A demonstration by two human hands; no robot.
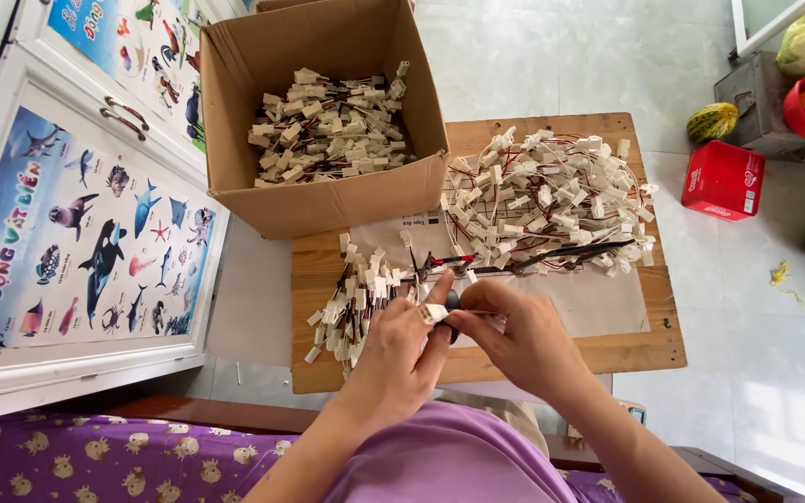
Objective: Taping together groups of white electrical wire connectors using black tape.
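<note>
At lower centre of frame, left hand [393, 349] and right hand [514, 335] pinch one white wire connector [434, 313] between their fingertips, its long axis lying left-right.

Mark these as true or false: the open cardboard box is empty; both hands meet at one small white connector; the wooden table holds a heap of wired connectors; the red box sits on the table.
1. The open brown cardboard box is empty. False: it holds many small white plastic wired connectors.
2. The left hand and right hand meet at one small white connector. True.
3. The square wooden table holds a heap of wired connectors. True.
4. The red box sits on the table. False: it lies on the pale tiled floor.
</note>
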